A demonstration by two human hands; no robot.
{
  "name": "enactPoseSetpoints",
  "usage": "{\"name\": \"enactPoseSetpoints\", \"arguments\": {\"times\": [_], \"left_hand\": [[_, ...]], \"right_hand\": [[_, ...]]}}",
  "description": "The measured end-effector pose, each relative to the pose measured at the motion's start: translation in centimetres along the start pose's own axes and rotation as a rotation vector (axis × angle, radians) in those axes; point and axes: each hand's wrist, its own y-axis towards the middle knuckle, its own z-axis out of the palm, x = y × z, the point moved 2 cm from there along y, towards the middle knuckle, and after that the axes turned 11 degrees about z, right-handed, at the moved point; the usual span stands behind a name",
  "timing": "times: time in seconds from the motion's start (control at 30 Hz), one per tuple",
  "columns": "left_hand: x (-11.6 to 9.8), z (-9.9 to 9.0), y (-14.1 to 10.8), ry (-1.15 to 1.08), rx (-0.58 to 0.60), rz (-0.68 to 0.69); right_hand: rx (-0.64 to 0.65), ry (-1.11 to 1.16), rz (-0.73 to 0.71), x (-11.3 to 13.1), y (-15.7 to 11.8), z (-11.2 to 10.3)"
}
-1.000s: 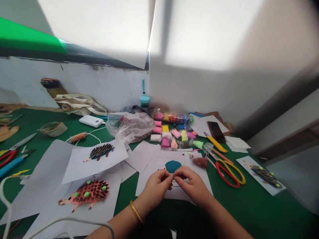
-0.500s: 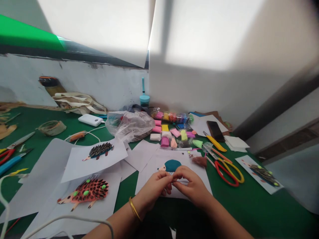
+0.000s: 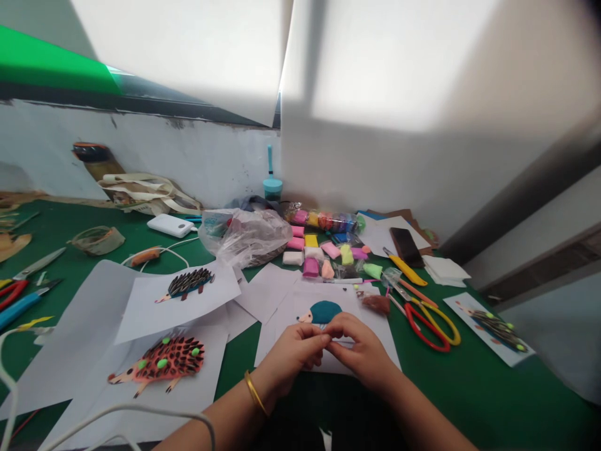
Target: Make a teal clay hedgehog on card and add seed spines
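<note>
Working close in, the left hand (image 3: pixel 297 347) and right hand (image 3: pixel 360 347) meet at the fingertips. Each has thumb and forefinger pressed together; cannot tell what, if anything, is pinched.

Blue hedgehog (image 3: pixel 325 312) lies flat on its white sheet (image 3: pixel 378 354), just beyond both hands. Done, by the look of it: blue body, pale head, eye, nose. No seeds on the visible body, no green dots; feet can't be judged, the hands cover the lower edge. Reads as a middling stage – base laid, covering absent.

Counts. Seed-covered hedgehogs, three: pink hedgehog (image 3: pixel 171 362) left of the left hand, four green dots; dark-seeded hedgehog (image 3: pixel 190 283) beyond that, no green dots seen; narrow hedgehog card (image 3: pixel 495 329) well right of the right hand, three dots.

Beyond the hands on the green worktop (image 3: pixel 469 388): clay packets (image 3: pixel 310 268), over ten – overlapping, exact tally uncertain. Right of the right hand: one pair of red-and-yellow scissors (image 3: pixel 427 335), one yellow cutter (image 3: pixel 408 269), one phone (image 3: pixel 406 247).
</note>
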Motion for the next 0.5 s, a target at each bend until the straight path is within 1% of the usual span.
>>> {"name": "enactPoseSetpoints", "arguments": {"times": [0.1, 0.27, 0.4, 0.5], "left_hand": [[0.11, 0.04, 0.04, -0.030, 0.008, 0.010], [0.10, 0.18, 0.04, -0.035, -0.037, 0.031], [0.00, 0.21, 0.00, -0.001, -0.037, 0.034], [-0.02, 0.12, 0.12, 0.088, -0.019, 0.068]], "right_hand": [[-0.001, 0.002, -0.004, 0.11, 0.03, 0.09], [0.007, 0.005, -0.002, 0.30, 0.09, 0.21], [0.010, -0.001, 0.010, 0.01, 0.05, -0.04], [0.041, 0.015, 0.031, -0.41, -0.10, -0.45]]}}
